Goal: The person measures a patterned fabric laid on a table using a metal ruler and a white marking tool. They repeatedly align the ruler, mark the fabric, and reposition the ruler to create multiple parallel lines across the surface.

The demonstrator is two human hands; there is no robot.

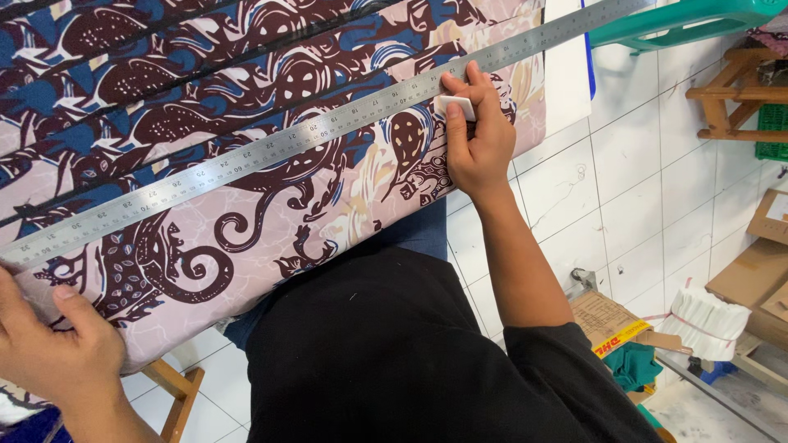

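Looking down through the head camera, I see a long steel ruler (271, 148) laid slantwise across a sheet of patterned fabric (246, 221), running from the lower left edge of the view up toward the top right. The ruler is flat, silvery, with fine graduations along both edges, and it lies directly on the cloth. The fabric is a batik-style print: dark maroon scrolls, curls and dotted leaf shapes on a pale pink ground, with blue patches farther up. It is spread over a work surface and its near edge hangs over my lap.

My right hand (478, 135) sits against the ruler's near edge toward the upper end, fingers curled in tight, pinching a small white piece of chalk (455, 107) between thumb and fingertips, with the chalk touching the cloth just below the ruler. My left hand (57, 340) presses down at the lower end of the ruler, fingers bent and holding the cloth and ruler end together; nothing else is gripped in it.

To the right, on the white tiled floor (640, 205), lie cardboard boxes (755, 279).
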